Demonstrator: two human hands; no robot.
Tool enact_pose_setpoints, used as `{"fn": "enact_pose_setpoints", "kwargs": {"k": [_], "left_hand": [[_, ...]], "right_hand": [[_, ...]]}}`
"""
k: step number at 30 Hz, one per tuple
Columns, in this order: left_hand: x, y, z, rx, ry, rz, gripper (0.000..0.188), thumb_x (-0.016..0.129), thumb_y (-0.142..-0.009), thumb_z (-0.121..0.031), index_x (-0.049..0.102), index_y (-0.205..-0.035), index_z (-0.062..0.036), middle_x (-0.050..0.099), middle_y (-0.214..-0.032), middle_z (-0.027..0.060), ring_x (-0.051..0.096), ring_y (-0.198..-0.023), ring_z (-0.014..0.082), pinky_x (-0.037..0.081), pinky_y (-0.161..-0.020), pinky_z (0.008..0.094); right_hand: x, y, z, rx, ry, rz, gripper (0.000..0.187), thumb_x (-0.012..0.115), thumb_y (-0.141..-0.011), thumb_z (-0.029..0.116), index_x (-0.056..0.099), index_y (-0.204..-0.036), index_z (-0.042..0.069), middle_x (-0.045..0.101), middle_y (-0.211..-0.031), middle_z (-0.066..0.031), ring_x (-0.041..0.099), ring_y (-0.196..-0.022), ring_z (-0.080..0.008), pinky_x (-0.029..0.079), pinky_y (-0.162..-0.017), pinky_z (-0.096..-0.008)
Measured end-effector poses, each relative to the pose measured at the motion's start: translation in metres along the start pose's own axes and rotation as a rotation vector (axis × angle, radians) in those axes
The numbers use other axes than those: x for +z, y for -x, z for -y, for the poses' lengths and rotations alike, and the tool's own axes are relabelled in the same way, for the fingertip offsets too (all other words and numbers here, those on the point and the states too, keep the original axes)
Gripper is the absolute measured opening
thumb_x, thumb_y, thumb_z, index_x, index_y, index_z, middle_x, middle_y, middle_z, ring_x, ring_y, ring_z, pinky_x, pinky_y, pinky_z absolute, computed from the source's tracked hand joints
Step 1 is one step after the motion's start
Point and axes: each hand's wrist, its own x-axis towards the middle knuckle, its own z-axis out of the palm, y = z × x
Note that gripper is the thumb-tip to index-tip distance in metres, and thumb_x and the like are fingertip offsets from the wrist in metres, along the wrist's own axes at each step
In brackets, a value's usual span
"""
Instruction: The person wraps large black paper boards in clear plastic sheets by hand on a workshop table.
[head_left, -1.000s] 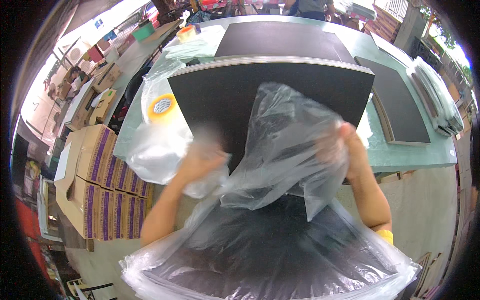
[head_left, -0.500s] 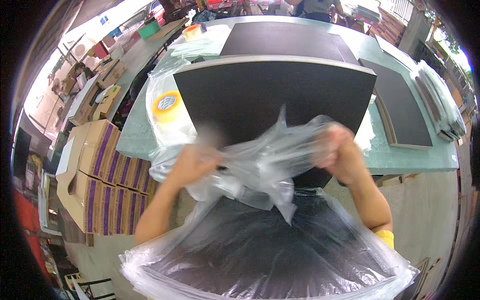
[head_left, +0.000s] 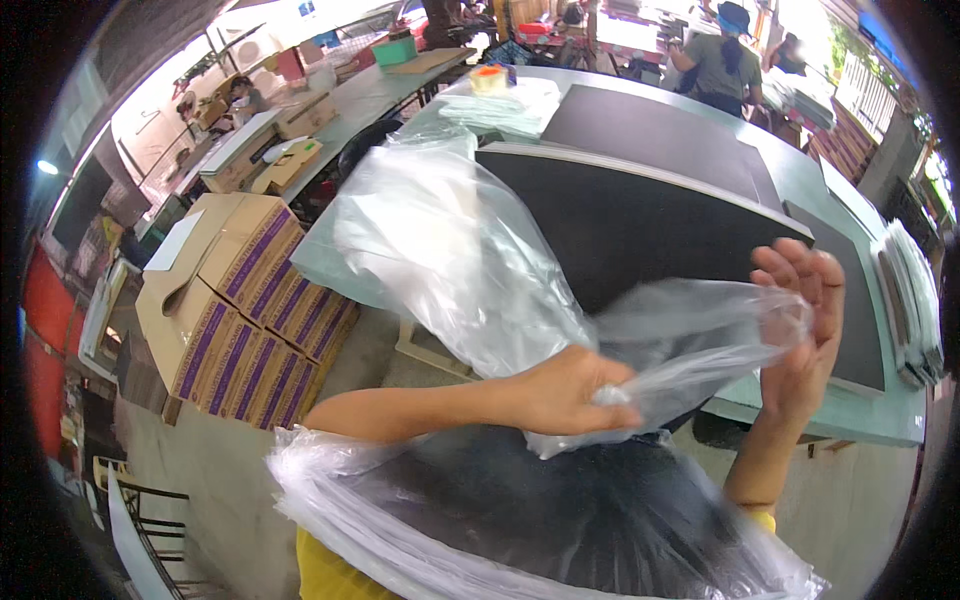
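From the head view, I see the worker's left hand [head_left: 575,395] in front of the black board [head_left: 620,230], its fingers closed on a gathered bunch of clear plastic film [head_left: 690,320]. The right hand [head_left: 800,320], at the board's right end, has its fingers raised and loosely spread, the film's end across the palm; whether the thumb pinches it, I can't tell. The film spans between both hands, before the board's lower part. More pale plastic [head_left: 420,220] spreads left of the board, over the table [head_left: 905,420]. A plastic-covered dark panel [head_left: 560,510] lies nearer the worker than the board.

I'd judge the film light, limp and slippery, easily creased or torn; a gathered fold gives a surer hold than one thin layer. The board looks stiff and heavier, best taken by its edges.
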Motion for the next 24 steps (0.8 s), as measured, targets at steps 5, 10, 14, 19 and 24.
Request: {"fn": "enact_pose_setpoints", "kwargs": {"k": [5,10,14,19,24], "left_hand": [[-0.007,-0.012,0.003,0.162,0.067,-0.276,0.028,0.057,-0.078,-0.029,0.060,-0.080,-0.0009,0.057,-0.061,0.0101,0.053,-0.055,0.0117,0.041,-0.052,0.0276],[-0.035,-0.005,-0.025,0.216,0.329,-0.269,0.020,0.049,-0.086,-0.021,0.057,-0.081,-0.0025,0.059,-0.072,0.0014,0.051,-0.067,0.0054,0.040,-0.059,0.0212],[-0.050,0.011,-0.023,0.291,0.542,0.097,0.020,0.054,-0.083,-0.021,0.056,-0.079,-0.0019,0.056,-0.068,0.0007,0.049,-0.063,0.0057,0.040,-0.057,0.0208],[-0.062,0.013,0.000,0.205,0.342,0.099,0.019,0.062,-0.077,-0.019,0.059,-0.084,-0.0007,0.060,-0.068,0.0055,0.056,-0.068,0.0098,0.043,-0.059,0.0248],[-0.066,0.027,-0.032,0.343,0.068,0.607,0.017,0.057,-0.076,-0.010,0.057,-0.090,-0.0013,0.060,-0.071,0.0124,0.060,-0.068,0.0207,0.046,-0.060,0.0318]], "right_hand": [[-0.008,0.023,-0.044,0.423,0.202,0.154,0.031,0.064,-0.072,0.022,0.056,-0.089,-0.002,0.059,-0.088,-0.0116,0.058,-0.081,-0.0215,0.045,-0.075,-0.0314],[-0.017,0.029,-0.030,0.432,-0.180,0.521,0.033,0.060,-0.078,0.025,0.053,-0.097,-0.001,0.059,-0.083,-0.0086,0.056,-0.074,-0.0173,0.046,-0.068,-0.0296],[-0.031,0.036,-0.034,0.501,-0.109,1.272,0.033,0.055,-0.081,0.030,0.056,-0.098,0.002,0.057,-0.094,-0.0105,0.052,-0.088,-0.0187,0.042,-0.077,-0.0322],[-0.039,0.038,-0.027,0.485,-0.189,1.347,0.033,0.045,-0.085,0.032,0.054,-0.095,0.002,0.060,-0.082,-0.0111,0.058,-0.069,-0.0220,0.047,-0.065,-0.0366],[-0.053,0.076,-0.020,0.610,1.367,1.541,0.024,0.052,-0.076,0.020,0.058,-0.091,0.002,0.061,-0.086,-0.0121,0.060,-0.080,-0.0236,0.047,-0.069,-0.0361]]}}
